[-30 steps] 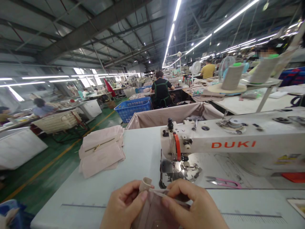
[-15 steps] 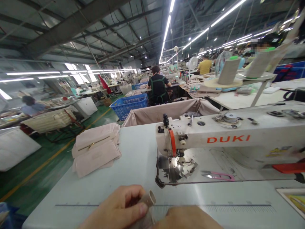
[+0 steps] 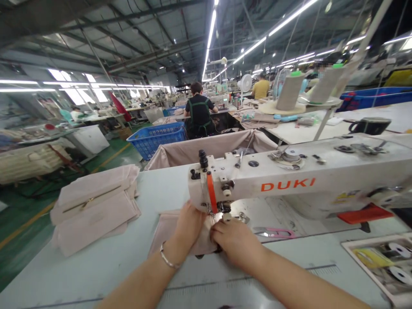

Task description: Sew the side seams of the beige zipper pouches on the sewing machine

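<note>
Along the bottom edge of the frame, two bare forearms reached up over the table [image 3: 64, 274], with a bracelet [image 3: 167, 259] on the left wrist. At lower centre the left hand [image 3: 189, 223] and right hand [image 3: 236, 240] sat close together, almost touching, both on a pink cloth [image 3: 164, 234]. It lay flat on the table, its far edge under the needle end of the machine [image 3: 289, 184].

The left hand lay spread flat on the cloth, its fingertips hidden beneath the machine head. The right hand's fingers curled down onto the cloth by the needle; whether they pinched it could not be told.

Just right of the right hand lay pink snips [image 3: 273, 232], and a tray [image 3: 349, 249] of small parts sat in the lower right corner. At centre left, well apart from the hands, rested a pile [image 3: 93, 210] of pink zipped pieces.

Beyond the table's far edge stood a cloth-lined bin [image 3: 193, 152], then a blue basket [image 3: 154, 139]. At upper centre a person [image 3: 199, 113] in black worked facing away. At upper right were thread cones [image 3: 289, 92] and a black mug [image 3: 370, 125].
</note>
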`<state>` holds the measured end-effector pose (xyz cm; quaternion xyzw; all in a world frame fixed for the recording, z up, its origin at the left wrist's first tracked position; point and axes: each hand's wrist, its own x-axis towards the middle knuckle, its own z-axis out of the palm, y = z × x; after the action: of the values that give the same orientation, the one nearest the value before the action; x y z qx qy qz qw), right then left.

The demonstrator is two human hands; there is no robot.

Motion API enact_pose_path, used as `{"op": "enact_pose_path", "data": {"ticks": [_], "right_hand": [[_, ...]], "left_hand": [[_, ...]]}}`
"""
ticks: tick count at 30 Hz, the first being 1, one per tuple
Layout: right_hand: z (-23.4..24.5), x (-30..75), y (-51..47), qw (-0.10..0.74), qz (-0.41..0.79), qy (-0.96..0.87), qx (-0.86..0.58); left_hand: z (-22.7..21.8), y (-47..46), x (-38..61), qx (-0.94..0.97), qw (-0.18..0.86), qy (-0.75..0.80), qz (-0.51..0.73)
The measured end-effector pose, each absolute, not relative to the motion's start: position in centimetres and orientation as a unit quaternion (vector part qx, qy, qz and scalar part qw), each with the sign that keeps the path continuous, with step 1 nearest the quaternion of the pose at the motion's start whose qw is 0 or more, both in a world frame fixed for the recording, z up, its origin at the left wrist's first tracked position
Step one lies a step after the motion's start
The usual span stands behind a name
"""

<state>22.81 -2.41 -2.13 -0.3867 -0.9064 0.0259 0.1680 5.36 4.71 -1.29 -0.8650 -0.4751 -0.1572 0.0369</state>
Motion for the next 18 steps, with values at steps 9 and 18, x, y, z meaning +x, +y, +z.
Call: {"op": "enact_pose_path", "data": {"ticks": [9, 18], "right_hand": [[-3.8, 24.0, -4.1, 0.199, 0.059, -0.898, -0.387], [-4.2, 23.7, -3.7, 0.282, 0.016, -0.891, -0.355]], "left_hand": [[-2.6, -0.1, 3.3, -0.921, -0.002, -0.353, -0.167], [-1.8, 0.6, 3.3, -0.918, -0.024, -0.328, -0.220]]}}
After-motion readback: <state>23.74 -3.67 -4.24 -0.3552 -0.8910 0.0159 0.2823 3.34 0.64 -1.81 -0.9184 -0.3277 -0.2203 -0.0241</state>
